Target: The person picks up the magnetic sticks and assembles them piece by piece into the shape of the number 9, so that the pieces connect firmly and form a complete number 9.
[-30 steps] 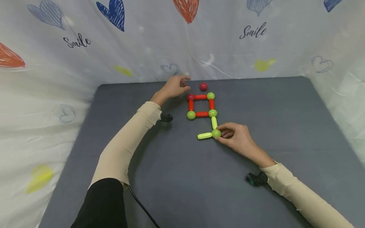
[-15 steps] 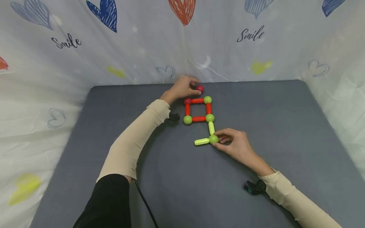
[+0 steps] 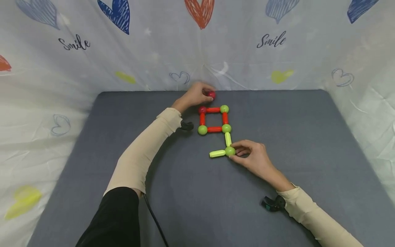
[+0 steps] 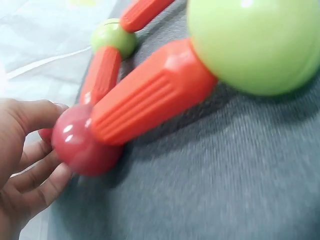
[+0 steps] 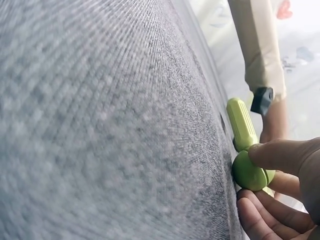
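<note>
At the far edge of the table, my left hand [image 3: 195,94] grips a loose red ball [image 3: 211,95] between thumb and fingers. Just below it lies a square of red rods [image 3: 215,129] joined by a red corner ball [image 3: 202,109] and green balls [image 3: 226,128]. In the left wrist view that red corner ball [image 4: 87,140] largely hides the held one. From the square's near right corner a yellow-green rod [image 3: 228,139] runs to another green ball [image 3: 230,151], which my right hand [image 3: 251,156] pinches. A second yellow-green rod [image 3: 217,153] points left from that ball.
The grey table [image 3: 185,206] ends at a white curtain [image 3: 154,51] printed with hearts. A black cable [image 3: 155,219] hangs from the left sleeve across the table. Black wrist cameras [image 3: 273,204] sit under both forearms.
My left hand reached right to the loose red ball, took hold of it and drew it slightly left. My right hand stays on the green ball. The head view shifted a little.
</note>
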### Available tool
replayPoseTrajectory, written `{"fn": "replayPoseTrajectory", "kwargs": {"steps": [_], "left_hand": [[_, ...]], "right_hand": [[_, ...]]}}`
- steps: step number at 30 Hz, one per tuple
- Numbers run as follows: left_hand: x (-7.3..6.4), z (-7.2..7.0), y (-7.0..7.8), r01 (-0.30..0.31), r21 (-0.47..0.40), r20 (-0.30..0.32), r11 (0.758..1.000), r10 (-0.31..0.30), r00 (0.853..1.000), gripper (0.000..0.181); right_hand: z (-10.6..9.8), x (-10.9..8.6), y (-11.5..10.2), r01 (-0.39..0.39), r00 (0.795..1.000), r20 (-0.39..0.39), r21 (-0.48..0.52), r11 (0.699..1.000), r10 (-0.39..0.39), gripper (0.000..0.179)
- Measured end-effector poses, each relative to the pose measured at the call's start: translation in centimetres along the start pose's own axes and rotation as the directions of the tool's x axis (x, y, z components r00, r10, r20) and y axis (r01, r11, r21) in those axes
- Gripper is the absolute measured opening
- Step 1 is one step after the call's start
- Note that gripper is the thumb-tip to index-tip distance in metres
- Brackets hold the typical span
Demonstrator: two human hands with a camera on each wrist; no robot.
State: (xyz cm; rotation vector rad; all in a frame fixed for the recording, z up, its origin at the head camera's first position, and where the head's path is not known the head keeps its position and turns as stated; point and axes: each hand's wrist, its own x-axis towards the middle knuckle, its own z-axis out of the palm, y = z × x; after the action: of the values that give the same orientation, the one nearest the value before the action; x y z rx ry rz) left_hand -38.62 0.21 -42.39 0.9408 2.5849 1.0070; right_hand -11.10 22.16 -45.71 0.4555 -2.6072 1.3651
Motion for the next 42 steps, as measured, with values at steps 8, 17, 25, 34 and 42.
{"fn": "replayPoseTrajectory", "kwargs": {"steps": [8, 17, 25, 34, 42], "left_hand": [[-3.7, -1.8, -1.6, 0.075, -0.033, -0.103, 0.997, -0.078, 0.992, 0.031], [-9.9, -1.6, -2.0, 0.107, -0.091, -0.136, 0.99, -0.119, 0.984, 0.031], [-15.0, 1.1, -0.3, 0.044, -0.103, -0.125, 0.994, -0.057, 0.991, 0.031], [-18.8, 3.6, 2.2, -0.094, -0.125, -0.107, 0.988, 0.081, 0.991, 0.031], [-21.0, 5.8, 3.5, -0.149, -0.145, -0.086, 0.978, 0.137, 0.987, 0.033]], "right_hand": [[-0.1, -0.1, 0.3, -0.003, 1.0, -0.002, -0.008, 1.0, 0.003, 0.036], [-0.3, -0.1, 0.5, -0.008, 1.0, -0.016, -0.013, 1.0, 0.008, 0.035], [-0.2, -0.1, 0.2, -0.042, 0.999, -0.015, -0.021, 0.999, 0.042, 0.033], [0.1, 0.1, -0.2, -0.043, 0.999, -0.034, -0.02, 0.999, 0.042, 0.032], [0.5, 0.0, -0.4, -0.047, 0.998, -0.038, -0.028, 0.998, 0.046, 0.031]]}}
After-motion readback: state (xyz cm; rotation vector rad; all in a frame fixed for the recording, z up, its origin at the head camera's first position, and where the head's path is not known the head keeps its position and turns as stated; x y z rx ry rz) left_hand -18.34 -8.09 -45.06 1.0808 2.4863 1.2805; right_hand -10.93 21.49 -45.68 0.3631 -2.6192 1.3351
